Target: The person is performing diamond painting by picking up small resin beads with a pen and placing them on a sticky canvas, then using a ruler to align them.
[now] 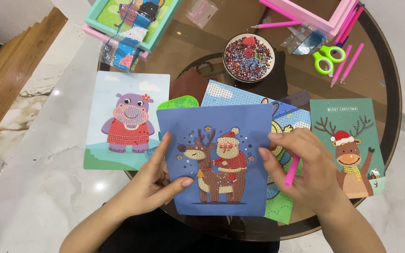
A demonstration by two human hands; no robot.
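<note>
Over a round glass table (pixel 380 117), a blue diamond-painting card (pixel 217 159) of a Santa riding a reindeer is pinched at both edges, left hand (pixel 153 180) gripping one side, right hand (pixel 305 168) also clasping a pink applicator pen (pixel 292 171). Tilting the card could shed loose gems; the bead bowl (pixel 249 57) sits well apart.

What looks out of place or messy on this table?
Nothing spilled or damaged. The hippo card hangs over the table edge at the left, and the teal frame sits askew on a pink one. Beads stay inside the bowl.
</note>
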